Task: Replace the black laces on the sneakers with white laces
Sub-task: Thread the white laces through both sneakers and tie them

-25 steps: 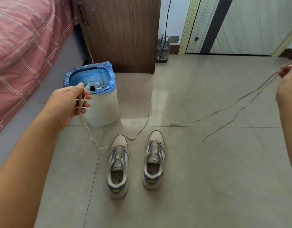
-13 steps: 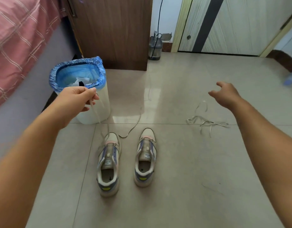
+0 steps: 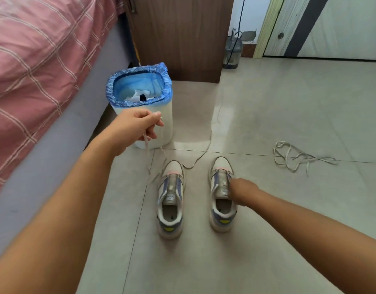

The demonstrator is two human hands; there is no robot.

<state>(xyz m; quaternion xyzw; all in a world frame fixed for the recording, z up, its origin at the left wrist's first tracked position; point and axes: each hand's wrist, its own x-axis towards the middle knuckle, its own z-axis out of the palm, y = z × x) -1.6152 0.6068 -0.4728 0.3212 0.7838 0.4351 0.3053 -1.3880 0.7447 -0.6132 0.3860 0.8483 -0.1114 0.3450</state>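
Tiled floor [image 3: 267, 115], two sneakers [image 3: 171, 200] side by side, loose lace [image 3: 297, 159], lined bin [image 3: 140, 107]

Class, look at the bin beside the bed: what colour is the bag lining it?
Blue; the bag shows best in the head view.

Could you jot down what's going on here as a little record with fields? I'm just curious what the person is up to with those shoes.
Setting: tiled floor beside a bed
Left hand: pinches a white lace that trails down to the floor
Right hand: reaching onto the right sneaker at its tongue; grip unclear
Left sneaker: on the floor, no lace in it
Second white lace: loose tangle on the floor, right of the sneakers
Bin: white, blue liner, behind the left hand
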